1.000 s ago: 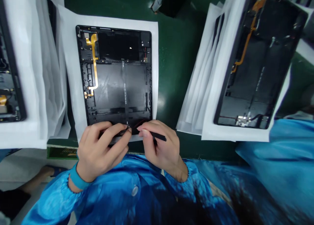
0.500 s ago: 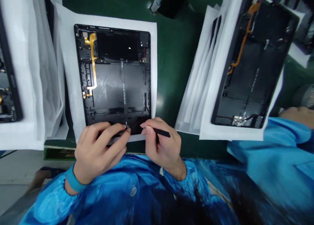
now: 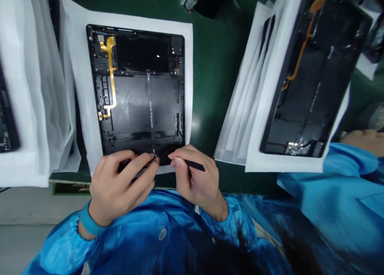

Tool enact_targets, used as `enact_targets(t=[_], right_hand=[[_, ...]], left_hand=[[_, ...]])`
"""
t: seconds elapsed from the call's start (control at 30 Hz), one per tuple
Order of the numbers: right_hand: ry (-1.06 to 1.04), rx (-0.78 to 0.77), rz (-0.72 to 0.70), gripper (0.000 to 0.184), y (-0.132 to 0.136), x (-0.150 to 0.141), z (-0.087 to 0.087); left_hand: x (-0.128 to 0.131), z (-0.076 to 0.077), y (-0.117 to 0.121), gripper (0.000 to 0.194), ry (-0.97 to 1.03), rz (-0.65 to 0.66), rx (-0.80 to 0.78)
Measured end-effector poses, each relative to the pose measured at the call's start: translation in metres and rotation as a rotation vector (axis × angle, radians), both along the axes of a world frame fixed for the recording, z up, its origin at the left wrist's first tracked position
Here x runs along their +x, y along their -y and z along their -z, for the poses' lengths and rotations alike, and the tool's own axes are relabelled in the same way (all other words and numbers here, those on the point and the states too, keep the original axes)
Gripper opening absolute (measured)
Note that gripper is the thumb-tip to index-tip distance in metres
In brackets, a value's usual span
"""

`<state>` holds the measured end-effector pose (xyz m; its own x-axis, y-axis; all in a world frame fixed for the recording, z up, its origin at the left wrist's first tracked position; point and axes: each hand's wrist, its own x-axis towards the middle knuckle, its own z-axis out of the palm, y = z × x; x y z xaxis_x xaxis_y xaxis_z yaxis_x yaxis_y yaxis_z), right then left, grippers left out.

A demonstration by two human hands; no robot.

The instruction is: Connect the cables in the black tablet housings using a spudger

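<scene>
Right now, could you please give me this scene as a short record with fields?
Left hand: fingertips at the open black housing's near edge; what they touch there is hard to make out
Right hand: holds a slim black tool, its tip hidden
Housing detail: orange ribbon cable along its left side
Under it: white sheet
To the right: second open housing on layered white sheets
Far right: another person's hand, blurred

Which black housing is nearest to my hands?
The middle housing: the left hand and right hand are at its lower edge; the left housing and right housing lie farther.
</scene>
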<state>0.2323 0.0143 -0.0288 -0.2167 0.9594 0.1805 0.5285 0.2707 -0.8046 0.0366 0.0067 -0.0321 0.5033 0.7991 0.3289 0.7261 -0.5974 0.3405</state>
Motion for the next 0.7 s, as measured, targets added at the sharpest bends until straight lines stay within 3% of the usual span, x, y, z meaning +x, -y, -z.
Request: enact_targets(t=[0.17,0.7], right_hand=[[0.035,0.021,0.121,0.018,0.0021,-0.0019,0.0016],[0.037,0.042,0.266,0.015,0.002,-0.0017,0.0044]], left_hand=[[0.0014,-0.0027,-0.0014,0.028,-0.009,0.004,-0.002],[0.0011,-0.0009,0.0003,0.028,-0.014,-0.008,-0.014]])
